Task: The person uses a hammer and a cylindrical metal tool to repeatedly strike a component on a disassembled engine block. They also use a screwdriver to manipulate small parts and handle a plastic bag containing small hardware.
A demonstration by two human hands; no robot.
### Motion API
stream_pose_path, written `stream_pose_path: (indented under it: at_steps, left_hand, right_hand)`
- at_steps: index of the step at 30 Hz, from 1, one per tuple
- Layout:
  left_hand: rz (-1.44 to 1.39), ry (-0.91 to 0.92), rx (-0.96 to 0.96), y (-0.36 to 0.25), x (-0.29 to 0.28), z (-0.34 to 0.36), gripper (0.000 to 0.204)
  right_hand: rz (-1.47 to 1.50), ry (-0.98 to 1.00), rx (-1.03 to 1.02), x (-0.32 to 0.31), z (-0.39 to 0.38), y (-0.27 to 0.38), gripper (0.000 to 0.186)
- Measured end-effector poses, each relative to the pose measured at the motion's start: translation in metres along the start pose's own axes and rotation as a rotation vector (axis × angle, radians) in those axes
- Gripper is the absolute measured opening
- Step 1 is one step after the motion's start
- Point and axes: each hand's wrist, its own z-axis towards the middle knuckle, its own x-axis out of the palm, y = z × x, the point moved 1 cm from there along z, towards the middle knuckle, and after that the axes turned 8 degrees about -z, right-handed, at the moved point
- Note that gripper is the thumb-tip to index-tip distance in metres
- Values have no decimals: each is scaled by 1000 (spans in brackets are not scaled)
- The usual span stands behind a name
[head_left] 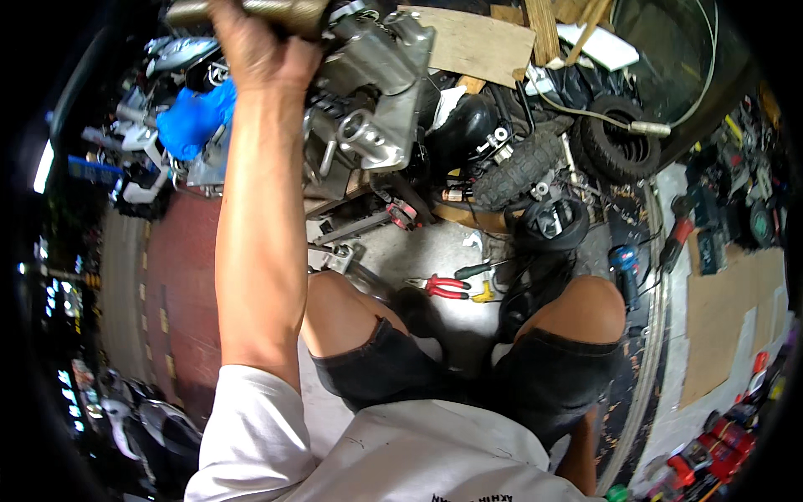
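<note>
One hand (266, 57) (half-curled, perhaps) on cylinder (293, 12)

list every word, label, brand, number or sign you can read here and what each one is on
Dark lettering on the white shirt: upside down, at the picture's lower edge; I won't copy its wording.
Blue power tool: any markings are too small to read.
Red items at lower right: any labels are too blurred to read.
Lit patches at far left: too blurred to tell whether they carry any signs.
</note>
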Motion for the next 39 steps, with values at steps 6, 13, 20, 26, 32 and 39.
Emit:
stream_pose_path:
  at_steps: [6, 13, 20, 26, 32, 39]
  left_hand:
    - [367, -49, 1, 12, 13, -2, 79]
    - [619, -102, 26, 25, 33, -4, 69]
    - [531, -55, -156, 20, 34, -6, 26]
    - [597, -61, -154, 28, 42, -7, 17]
    - [612, -91, -167, 26, 46, -12, 13]
    - [670, -134, -162, 28, 51, -13, 14]
  right_hand:
    - [-13, -166, 50, -15, 5, -17, 64]
    - [-477, -329, 296, 5, -36, 59, 46]
    - [-511, -295, 192, -117, 21, -46, 62]
    - [-394, -330, 231, -92, 29, -61, 61]
    - [-460, -187, 269, 12, 75, -82, 54]
    - [-532, -53, 269, 96, 101, -76, 46]
